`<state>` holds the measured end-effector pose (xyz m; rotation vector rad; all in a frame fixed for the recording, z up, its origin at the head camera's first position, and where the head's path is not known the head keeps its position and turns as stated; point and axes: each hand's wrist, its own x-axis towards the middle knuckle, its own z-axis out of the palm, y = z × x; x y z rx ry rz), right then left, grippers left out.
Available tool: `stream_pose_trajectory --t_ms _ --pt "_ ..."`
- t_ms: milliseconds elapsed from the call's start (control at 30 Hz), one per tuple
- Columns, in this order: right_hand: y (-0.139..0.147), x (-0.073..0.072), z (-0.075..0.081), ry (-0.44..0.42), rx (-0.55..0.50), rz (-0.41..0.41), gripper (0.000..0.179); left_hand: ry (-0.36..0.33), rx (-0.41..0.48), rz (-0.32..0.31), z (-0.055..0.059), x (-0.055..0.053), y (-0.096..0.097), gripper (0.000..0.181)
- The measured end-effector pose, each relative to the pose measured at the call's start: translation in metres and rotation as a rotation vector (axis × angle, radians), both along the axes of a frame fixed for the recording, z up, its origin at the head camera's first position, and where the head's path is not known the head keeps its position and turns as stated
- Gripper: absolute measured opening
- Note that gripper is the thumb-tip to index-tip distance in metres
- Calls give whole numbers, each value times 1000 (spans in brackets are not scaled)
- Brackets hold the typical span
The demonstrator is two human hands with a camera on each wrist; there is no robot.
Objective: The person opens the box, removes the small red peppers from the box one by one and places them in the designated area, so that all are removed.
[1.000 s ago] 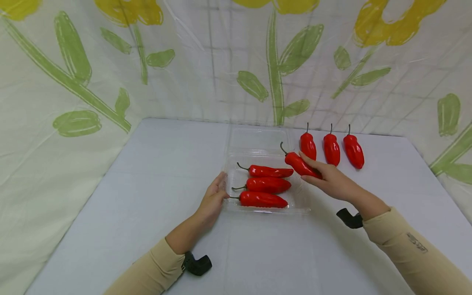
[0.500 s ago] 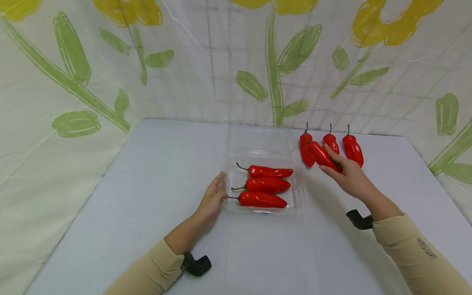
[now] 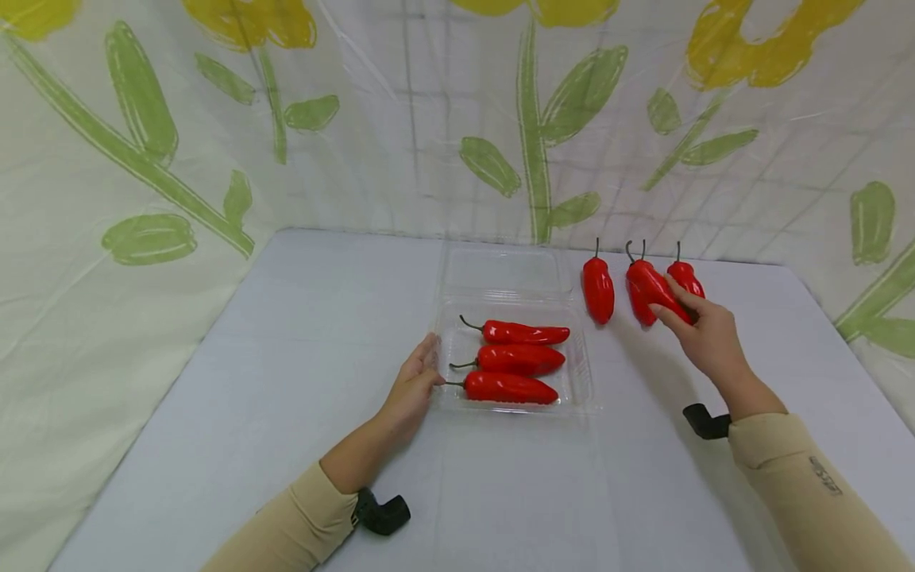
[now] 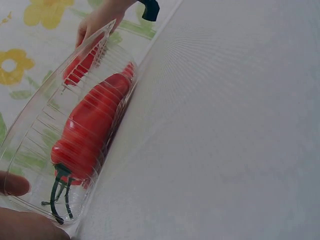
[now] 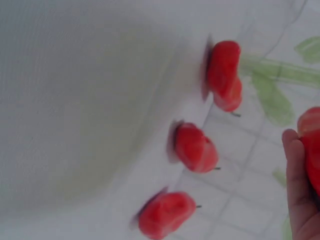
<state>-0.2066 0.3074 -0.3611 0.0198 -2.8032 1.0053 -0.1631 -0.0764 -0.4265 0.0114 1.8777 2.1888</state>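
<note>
My right hand (image 3: pixel 704 338) grips a red pepper (image 3: pixel 656 287) with a curled dark stem, thumb on one side and fingers on the other. It holds the pepper above the table, overlapping the middle one of three loose peppers in the head view. That held pepper (image 5: pixel 312 150) shows at the right edge of the right wrist view. On the left, my left hand (image 3: pixel 409 389) holds the left side of an open clear plastic container (image 3: pixel 581 397), thumb at its near corner. Inside lie three red peppers (image 3: pixel 520 359) in parallel, stems leftward; in the left wrist view they show through the ribbed wall.
Along the back right of the white table (image 3: pixel 300 334), a left pepper (image 3: pixel 598 290), a middle pepper (image 3: pixel 641 306) and a right pepper (image 3: pixel 686 278) lie in a row, stems to the rear. The clear lid (image 3: pixel 503 270) is folded back. Behind hangs a flower-printed sheet (image 3: pixel 357 175).
My right hand has carried its pepper rightward from over the container's right edge, past the left loose pepper to the middle one. My left hand has stayed at the container.
</note>
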Motion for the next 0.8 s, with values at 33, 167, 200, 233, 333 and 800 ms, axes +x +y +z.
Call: stream_pose_trajectory --t_ms 33,167,200,233,333,800 --pt "3 -1 -1 18 -20 -29 61 1 1 0 0 0 0 74" --pt "14 -8 -5 44 -107 -141 60 -1 -14 -1 0 0 0 74" --pt "16 -10 -5 36 -123 -169 60 -3 -19 -1 0 0 0 74" --pt "19 -11 -6 21 -132 -197 60 -5 -23 -1 0 0 0 74" --pt "26 -17 -8 -31 -143 -258 61 -11 -30 1 1 0 0 73" --pt "69 -50 -25 -165 -308 -387 58 -7 -24 0 2 0 -1 73"
